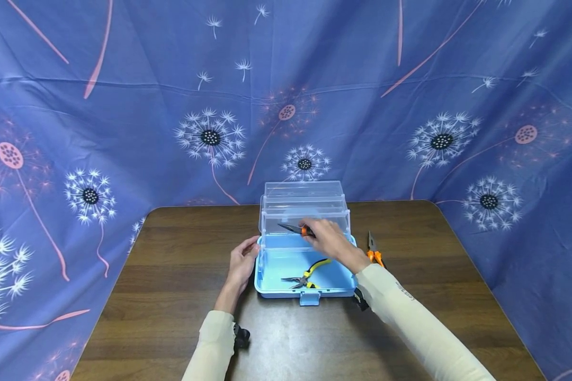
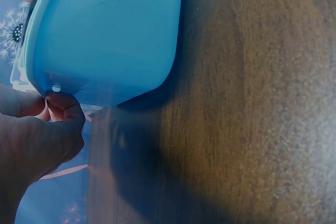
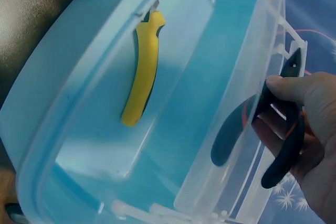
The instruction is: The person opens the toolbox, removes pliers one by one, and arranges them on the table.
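"Pliers [image 1: 291,228], black and orange, one pair: location in the head view?"

"Raised over the rear of a light-blue box [image 1: 286,293], by its clear trays [image 1: 305,203]; dark nose pointing left. Gripped by the right hand [image 1: 330,238]."

"Other items, same view?"

"Yellow-handled pliers [image 1: 306,275], one pair, lying on the floor of the box, nose to the left. Orange-handled pliers [image 1: 373,246], one pair, on the wooden tabletop [image 1: 181,296], just beside the box on its right, nose pointing away from the person. Latch [image 1: 310,299], light blue, one, at the middle of the front wall. Left hand [image 1: 242,262] at the left side of the box."

"Entry for the left wrist view?"

"Box: smooth outer wall, one small round pin near the corner. Left hand: thumb and bent fingers pinching the edge there. Patterned blue cloth [image 1: 138,132] beyond."

"Right wrist view?"

"Held pliers: dark handles spread apart, right hand's thumb and fingers round them, beside the clear trays; contact with the trays, cannot tell. Yellow-handled pliers: one handle plainly visible inside the box, nose partly hidden by the rim."
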Demonstrator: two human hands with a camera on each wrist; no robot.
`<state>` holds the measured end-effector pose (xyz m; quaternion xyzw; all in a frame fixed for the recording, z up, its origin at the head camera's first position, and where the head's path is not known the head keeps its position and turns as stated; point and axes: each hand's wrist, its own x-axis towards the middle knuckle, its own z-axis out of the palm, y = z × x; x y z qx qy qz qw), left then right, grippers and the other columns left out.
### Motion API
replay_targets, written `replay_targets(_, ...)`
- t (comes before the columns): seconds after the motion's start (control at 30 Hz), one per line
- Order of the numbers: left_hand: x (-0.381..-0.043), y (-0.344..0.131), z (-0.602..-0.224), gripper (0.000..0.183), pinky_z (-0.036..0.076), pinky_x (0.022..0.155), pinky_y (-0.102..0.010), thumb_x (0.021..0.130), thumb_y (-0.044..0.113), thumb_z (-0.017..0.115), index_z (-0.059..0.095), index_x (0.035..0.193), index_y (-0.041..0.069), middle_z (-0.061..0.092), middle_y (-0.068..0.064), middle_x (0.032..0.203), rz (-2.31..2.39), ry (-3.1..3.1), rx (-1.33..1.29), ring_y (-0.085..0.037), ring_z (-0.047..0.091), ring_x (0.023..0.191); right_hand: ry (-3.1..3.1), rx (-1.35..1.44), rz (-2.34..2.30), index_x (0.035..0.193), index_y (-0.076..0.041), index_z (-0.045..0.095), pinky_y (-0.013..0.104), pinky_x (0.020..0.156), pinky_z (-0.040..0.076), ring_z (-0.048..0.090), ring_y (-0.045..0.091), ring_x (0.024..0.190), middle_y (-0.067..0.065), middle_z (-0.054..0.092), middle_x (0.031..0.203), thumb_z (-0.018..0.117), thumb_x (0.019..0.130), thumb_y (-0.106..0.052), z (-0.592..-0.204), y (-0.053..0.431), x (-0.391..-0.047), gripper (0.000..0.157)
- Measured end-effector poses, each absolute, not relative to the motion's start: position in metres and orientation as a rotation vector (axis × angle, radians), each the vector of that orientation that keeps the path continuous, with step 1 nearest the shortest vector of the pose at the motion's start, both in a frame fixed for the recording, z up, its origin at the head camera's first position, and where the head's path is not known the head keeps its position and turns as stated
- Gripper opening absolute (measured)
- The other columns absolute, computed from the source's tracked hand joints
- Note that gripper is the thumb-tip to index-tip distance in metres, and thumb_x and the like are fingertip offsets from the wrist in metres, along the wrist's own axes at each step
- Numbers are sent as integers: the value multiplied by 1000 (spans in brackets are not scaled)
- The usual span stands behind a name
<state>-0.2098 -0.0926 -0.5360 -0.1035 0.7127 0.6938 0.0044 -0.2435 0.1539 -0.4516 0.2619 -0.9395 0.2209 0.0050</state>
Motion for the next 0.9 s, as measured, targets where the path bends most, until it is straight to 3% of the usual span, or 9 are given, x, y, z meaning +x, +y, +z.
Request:
replay_targets(0.13,-210,-93,-536,33,46,88,-22,104,7,57,65,135,1,63,-17,124,2170,2239,-340,-23,55,113,-2899,839,782,130,-3,69,33,63,55,65,15,73,15,74,112,74,94,-6,-446,161,-244,36)
replay_targets(0.3,-209,-92,-535,34,47,89,-24,105,9,57,63,137,0,62,-19,125,2158,2246,-324,-25,55,115,-2870,807,827,126,-3,71,32,66,54,66,15,78,15,73,115,75,93,-5,-437,172,-242,33)
replay_targets(0.53,-210,-92,-536,33,46,88,-21,105,8,57,64,136,0,62,-18,124,2161,2248,-341,-24,55,114,-2845,709,991,120,-4,72,34,65,53,65,15,76,10,75,101,74,94,-5,-428,191,-239,26)
replay_targets(0.9,-210,-91,-535,33,47,89,-24,104,7,57,64,136,0,62,-16,123,2160,2253,-339,-23,56,112,-2751,433,1312,124,-3,69,39,74,60,73,29,94,15,74,110,77,93,-9,-419,225,-237,33)
